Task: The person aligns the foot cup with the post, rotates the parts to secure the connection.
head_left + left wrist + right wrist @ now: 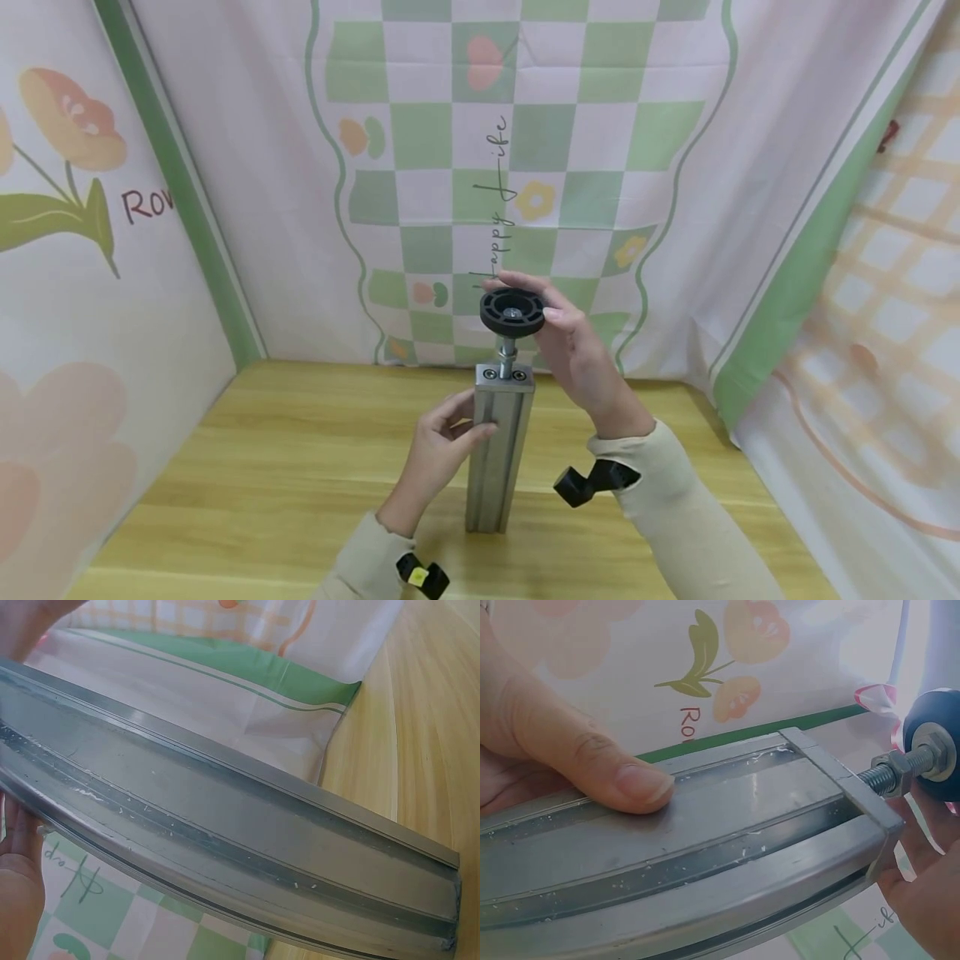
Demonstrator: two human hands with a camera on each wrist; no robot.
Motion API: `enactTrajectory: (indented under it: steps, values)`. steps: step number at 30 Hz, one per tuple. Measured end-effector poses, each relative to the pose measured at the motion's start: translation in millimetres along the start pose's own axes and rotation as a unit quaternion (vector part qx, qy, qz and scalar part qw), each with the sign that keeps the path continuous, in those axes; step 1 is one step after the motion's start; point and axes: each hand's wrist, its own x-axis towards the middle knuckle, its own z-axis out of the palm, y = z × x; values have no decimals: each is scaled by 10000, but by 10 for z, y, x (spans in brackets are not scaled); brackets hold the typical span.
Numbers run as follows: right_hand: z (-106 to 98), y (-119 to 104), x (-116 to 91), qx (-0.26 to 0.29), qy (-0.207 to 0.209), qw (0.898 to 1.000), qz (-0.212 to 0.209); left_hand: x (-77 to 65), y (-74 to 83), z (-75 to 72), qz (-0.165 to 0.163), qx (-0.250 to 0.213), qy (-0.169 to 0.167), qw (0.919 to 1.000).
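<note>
A: Who's got what? Call it by the clock, the way the head camera sees it.

B: Left hand (442,433) at nine o'clock on the metal bar (491,467), gripping its upper half, thumb across the near face! Right hand (581,358) is up at four o'clock from the black disc (491,321), pinching its rim between thumb and fingers.

A: And the bar itself?

B: Upright on the worktop (300,467), lower end down on the wood. Long grooves run along its sides, and the wrist cameras pick up pale specks in them.

A: What joins disc to bar?

B: A threaded rod (507,358), rising towards twelve out of the end plate (504,385), with a nut (892,774) partway along. Two bolt heads sit in that plate, at nine and three from the rod.

A: Further out?

B: Pale sleeves, a black wrist mount (600,481) by the right cuff, another (423,577) by the left. Beyond the worktop, a green-and-white checked cloth (420,137) hangs at twelve, lettering down its middle; a flowered cloth (45,317) at ten, peach checks (892,275) at two.
</note>
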Motion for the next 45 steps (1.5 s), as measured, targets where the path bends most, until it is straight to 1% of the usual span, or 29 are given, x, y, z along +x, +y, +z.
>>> enactTrajectory:
  steps: [6,11,13,16,19,24,25,28,31,36,45]
  values:
    - [-12,9,-26,-129,358,9992,85,-5,-1,3,-60,31,16,10000]
    - [-16,8,-45,-342,789,9960,250,-2,-6,4,-15,37,-14,10000]
    - [-11,4,-41,-386,886,9949,282,-2,-7,3,-7,43,-10,10000]
    - [-2,-3,-36,-461,837,9952,208,-1,-8,1,-26,51,7,10000]
    - [11,-16,-29,-647,615,9959,151,-2,-6,-1,-28,47,8,10000]
    - [23,-34,0,-531,101,9985,30,-5,7,-3,-2,45,0,10000]
    - [22,-37,4,-462,26,9989,-8,-5,9,-3,4,43,0,10000]
    - [14,-45,7,-479,-94,9987,-127,-3,6,-3,39,44,-15,10000]
    - [10,-54,2,-462,-37,9988,-123,-1,-7,-5,64,27,-37,10000]
    - [3,-48,-21,-438,185,9988,-67,-1,-21,-3,33,16,-31,10000]
    - [-11,-33,-62,-727,536,9958,138,2,-10,1,28,13,-40,10000]
